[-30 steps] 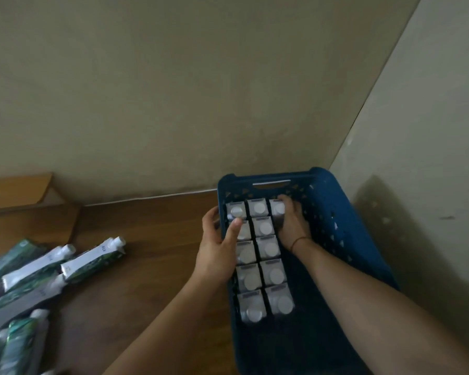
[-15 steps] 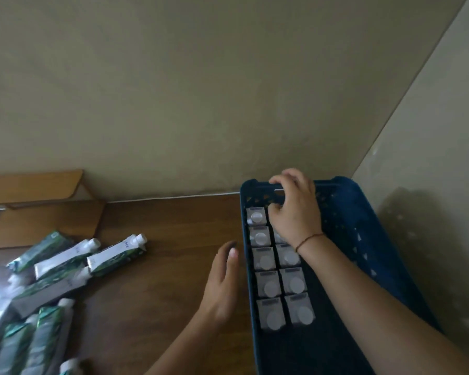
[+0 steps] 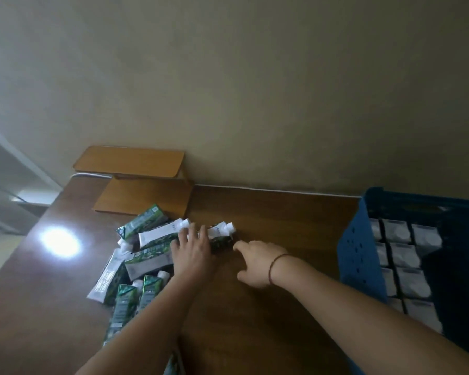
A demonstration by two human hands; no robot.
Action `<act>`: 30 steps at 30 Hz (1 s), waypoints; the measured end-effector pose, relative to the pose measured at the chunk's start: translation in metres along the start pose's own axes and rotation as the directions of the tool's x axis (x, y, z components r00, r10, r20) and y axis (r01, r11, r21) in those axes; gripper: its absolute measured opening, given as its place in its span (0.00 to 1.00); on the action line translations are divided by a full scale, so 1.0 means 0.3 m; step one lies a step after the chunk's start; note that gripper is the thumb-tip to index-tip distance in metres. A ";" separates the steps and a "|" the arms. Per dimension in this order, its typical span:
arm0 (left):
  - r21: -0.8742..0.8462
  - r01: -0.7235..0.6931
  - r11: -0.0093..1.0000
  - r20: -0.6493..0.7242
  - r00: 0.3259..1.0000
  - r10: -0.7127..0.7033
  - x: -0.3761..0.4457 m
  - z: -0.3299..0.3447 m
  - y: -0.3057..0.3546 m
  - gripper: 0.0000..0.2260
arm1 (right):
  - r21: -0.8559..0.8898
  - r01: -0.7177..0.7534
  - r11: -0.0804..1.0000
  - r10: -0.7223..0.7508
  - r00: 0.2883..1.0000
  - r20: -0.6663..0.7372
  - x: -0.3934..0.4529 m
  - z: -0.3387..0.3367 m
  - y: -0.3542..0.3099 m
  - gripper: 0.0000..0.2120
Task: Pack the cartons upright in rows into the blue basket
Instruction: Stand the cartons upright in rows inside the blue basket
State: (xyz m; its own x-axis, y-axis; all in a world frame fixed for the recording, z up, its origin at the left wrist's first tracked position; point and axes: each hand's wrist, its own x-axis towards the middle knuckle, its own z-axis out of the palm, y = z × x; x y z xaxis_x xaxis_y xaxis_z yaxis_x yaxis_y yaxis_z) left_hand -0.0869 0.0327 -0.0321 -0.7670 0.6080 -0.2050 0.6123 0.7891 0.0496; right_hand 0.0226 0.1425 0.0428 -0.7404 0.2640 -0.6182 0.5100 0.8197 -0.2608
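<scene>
The left hand (image 3: 191,250) lies with fingers spread on a carton (image 3: 217,234) in the pile, centre left. The right hand (image 3: 257,262) reaches, fingers apart and empty. The blue basket (image 3: 359,255) stands at right. A hasty grip could scatter the pile.

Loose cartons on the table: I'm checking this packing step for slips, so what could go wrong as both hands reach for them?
1. The left hand lies on the pile of cartons, which lie criss-crossed; pulling one out may drag or roll its neighbours.
2. The right hand reaches toward the carton at the pile's edge; a nudge could slide it away across the table.
3. The basket sits at the frame's right edge, so carrying cartons back risks clipping its wall.
</scene>
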 end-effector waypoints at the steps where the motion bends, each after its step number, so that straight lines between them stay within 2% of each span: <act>1: 0.035 -0.026 0.999 0.015 1.000 0.026 0.028 0.008 -0.017 0.35 | 0.022 -0.029 0.999 0.029 0.999 0.016 0.020 0.008 -0.002 0.28; 4: 0.170 -0.119 0.978 0.052 0.992 0.112 0.083 0.027 -0.038 0.33 | 0.110 -0.116 0.987 0.111 0.993 0.045 0.056 0.025 -0.002 0.31; 6: 0.230 -0.184 0.956 0.002 0.982 0.188 0.103 0.023 -0.043 0.27 | 0.203 -0.165 0.965 0.155 0.986 0.065 0.070 0.039 0.001 0.32; 8: 0.174 -0.232 0.957 -0.099 0.963 0.251 0.113 0.015 -0.053 0.21 | 0.287 -0.199 0.937 0.193 0.980 0.049 0.080 0.052 0.008 0.34; 11: -0.056 -0.295 0.954 -0.243 0.931 0.274 0.093 0.024 -0.049 0.23 | 0.467 -0.250 0.848 0.307 0.950 -0.048 0.085 0.063 0.036 0.40; 13: -0.206 -0.340 0.917 -0.382 0.891 0.245 0.053 0.030 -0.013 0.25 | 0.677 -0.201 0.708 0.355 0.930 -0.095 0.077 0.056 0.052 0.43; 15: -0.324 -0.400 0.857 -0.490 0.846 0.210 0.005 0.016 0.053 0.26 | 0.849 -0.003 0.529 0.337 0.918 -0.207 0.054 0.030 0.059 0.34; 16: -0.376 -0.433 0.819 -0.526 0.827 0.196 -0.018 0.002 0.089 0.27 | 0.856 0.108 0.505 0.333 0.891 -0.308 0.037 0.015 0.066 0.28; 18: -0.491 -0.498 0.715 -0.577 0.801 0.162 -0.055 -0.027 0.150 0.26 | 0.771 0.251 0.586 0.315 0.805 -0.502 -0.028 -0.023 0.090 0.22; 20: -0.609 -0.568 0.553 -0.582 0.794 0.175 -0.087 -0.051 0.200 0.26 | 0.673 0.330 0.662 0.290 0.716 -0.635 -0.130 -0.066 0.134 0.22; 22: -0.668 -0.615 0.419 -0.585 0.782 0.214 -0.124 -0.075 0.253 0.25 | 0.606 0.424 0.673 0.273 0.619 -0.736 -0.253 -0.095 0.200 0.22; 24: -0.717 -0.604 0.349 -0.550 0.797 0.250 -0.159 -0.110 0.320 0.23 | 0.573 0.493 0.655 0.323 0.503 -0.802 -0.384 -0.099 0.287 0.23; 26: -0.777 -0.534 0.333 -0.445 0.840 0.311 -0.196 -0.144 0.397 0.21 | 0.553 0.509 0.659 0.415 0.367 -0.832 -0.510 -0.078 0.401 0.25; 28: -0.860 -0.405 0.309 -0.255 0.868 0.427 -0.237 -0.179 0.485 0.24 | 0.541 0.439 0.718 0.485 0.243 -0.840 -0.622 -0.043 0.524 0.25; 30: -0.931 -0.240 0.276 -0.054 0.837 0.544 -0.281 -0.207 0.574 0.29 | 0.534 0.281 0.797 0.499 0.191 -0.845 -0.692 -0.007 0.650 0.28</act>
State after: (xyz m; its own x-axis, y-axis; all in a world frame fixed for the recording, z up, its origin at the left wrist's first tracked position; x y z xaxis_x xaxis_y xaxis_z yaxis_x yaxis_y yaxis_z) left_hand 0.0713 0.1228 0.0545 -0.3193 0.9432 -0.0916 0.1743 0.1534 0.9727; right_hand 0.2749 0.2486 0.1220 -0.2569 0.8891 0.3788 0.4327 0.4563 -0.7775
